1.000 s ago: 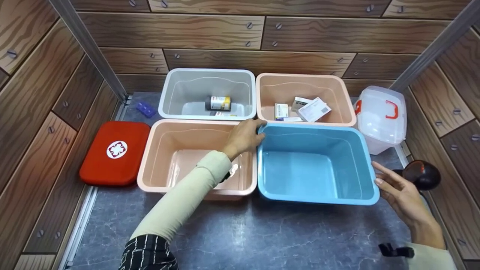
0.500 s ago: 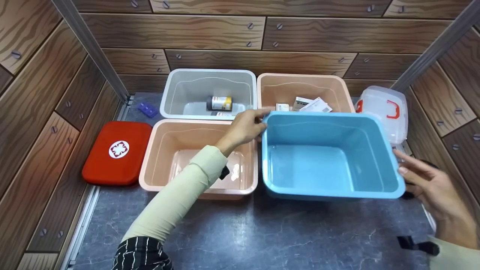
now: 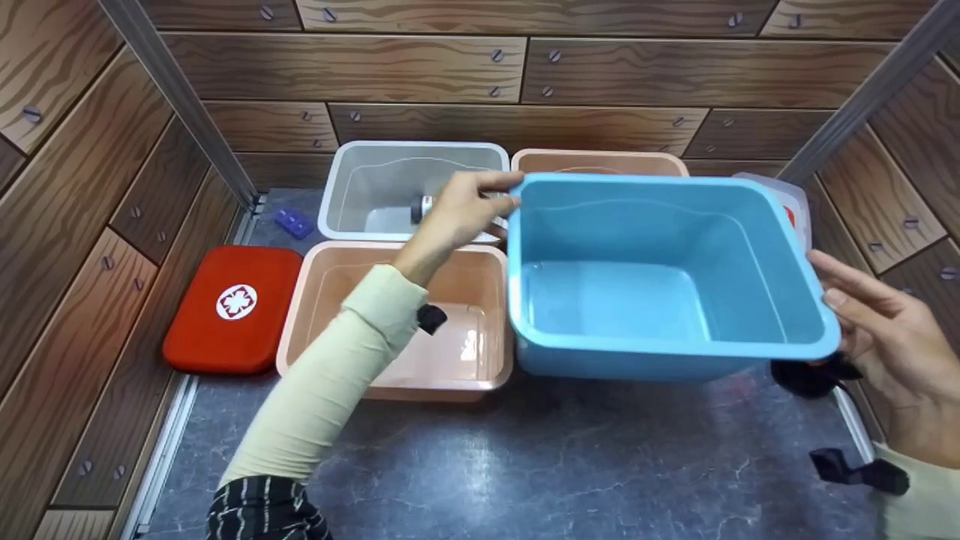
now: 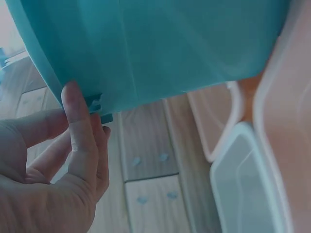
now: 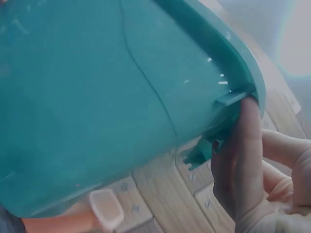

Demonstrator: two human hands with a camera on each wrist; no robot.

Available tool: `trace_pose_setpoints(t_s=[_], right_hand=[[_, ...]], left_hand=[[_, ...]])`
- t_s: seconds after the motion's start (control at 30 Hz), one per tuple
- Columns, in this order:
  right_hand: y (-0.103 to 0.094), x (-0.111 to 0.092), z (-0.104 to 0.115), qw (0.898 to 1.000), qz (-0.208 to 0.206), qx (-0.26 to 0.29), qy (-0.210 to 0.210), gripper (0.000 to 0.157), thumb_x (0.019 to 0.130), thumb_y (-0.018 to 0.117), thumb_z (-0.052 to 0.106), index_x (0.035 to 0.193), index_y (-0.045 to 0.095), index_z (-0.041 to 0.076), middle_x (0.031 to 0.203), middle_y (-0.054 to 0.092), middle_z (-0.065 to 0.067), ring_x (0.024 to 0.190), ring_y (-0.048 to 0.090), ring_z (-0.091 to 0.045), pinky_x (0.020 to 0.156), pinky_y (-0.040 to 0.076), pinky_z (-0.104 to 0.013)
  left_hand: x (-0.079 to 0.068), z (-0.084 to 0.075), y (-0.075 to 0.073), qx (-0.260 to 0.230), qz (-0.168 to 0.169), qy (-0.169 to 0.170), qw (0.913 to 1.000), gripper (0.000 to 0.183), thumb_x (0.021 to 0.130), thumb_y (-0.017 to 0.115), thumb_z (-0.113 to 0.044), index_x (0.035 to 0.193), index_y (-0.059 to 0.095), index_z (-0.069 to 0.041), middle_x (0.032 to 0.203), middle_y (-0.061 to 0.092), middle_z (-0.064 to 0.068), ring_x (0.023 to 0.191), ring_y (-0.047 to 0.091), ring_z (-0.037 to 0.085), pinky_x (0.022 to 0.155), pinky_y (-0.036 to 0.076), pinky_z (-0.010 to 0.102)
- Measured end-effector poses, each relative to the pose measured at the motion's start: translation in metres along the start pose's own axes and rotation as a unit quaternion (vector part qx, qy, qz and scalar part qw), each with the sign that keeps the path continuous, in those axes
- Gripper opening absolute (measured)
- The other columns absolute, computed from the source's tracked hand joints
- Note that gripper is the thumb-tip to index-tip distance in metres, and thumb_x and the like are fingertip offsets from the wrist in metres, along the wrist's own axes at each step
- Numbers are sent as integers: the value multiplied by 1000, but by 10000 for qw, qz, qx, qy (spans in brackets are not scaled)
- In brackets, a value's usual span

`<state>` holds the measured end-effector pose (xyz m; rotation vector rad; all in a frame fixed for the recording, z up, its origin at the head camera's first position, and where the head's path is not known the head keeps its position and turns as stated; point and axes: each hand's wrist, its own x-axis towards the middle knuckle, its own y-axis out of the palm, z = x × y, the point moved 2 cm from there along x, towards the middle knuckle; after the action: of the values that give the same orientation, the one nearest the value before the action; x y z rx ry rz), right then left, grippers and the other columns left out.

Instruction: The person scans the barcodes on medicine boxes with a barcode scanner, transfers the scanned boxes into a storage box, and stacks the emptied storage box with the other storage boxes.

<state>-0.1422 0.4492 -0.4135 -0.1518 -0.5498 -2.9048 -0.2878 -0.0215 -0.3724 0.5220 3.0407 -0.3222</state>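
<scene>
A blue plastic bin (image 3: 645, 232) hangs raised over the dark tabletop, held by its two short ends. My left hand (image 3: 454, 217) grips the rim at its far left corner. In the left wrist view, the left fingers (image 4: 77, 111) hook under that rim against the outer wall. My right hand (image 3: 896, 322) grips the opposite end near the right rim. The right wrist view has the right fingers (image 5: 250, 131) curled beneath the lip beside small moulded tabs. Nothing lies inside the blue bin.
A peach bin (image 3: 465, 281) stands front left, a grey bin (image 3: 356, 187) with a dark bottle (image 3: 417, 209) behind it. The blue bin mostly covers another peach bin (image 3: 600, 160) and a clear lidded box (image 3: 796, 196). A red case (image 3: 232, 341) and purple pill organizer (image 3: 293, 223) lie left.
Both hands have lifted the blue bin from beside the front peach bin, up and a bit rightward. It now hides the boxes in the back peach bin.
</scene>
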Motion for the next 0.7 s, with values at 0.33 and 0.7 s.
trace_pose_setpoints(t_s=[0.33,0.7], right_hand=[[65,30,-14,9993,-313,-59,203,51,111,44,-11,160,50,-1,120,78,-17,91,81,-25,66,67,-36],[145,72,-57,9896,268,-899,1095,53,109,55,-3,157,58,19,134,69,-13,109,79,-30,80,66,-52]], left_hand=[[-17,-14,-66,581,-511,337,9964,41,108,64,-6,148,65,-2,134,75,21,88,73,11,69,63,22],[-56,9,-152,1108,-1102,-391,9869,40,107,68,-14,147,69,-10,128,77,17,75,75,8,67,62,23]])
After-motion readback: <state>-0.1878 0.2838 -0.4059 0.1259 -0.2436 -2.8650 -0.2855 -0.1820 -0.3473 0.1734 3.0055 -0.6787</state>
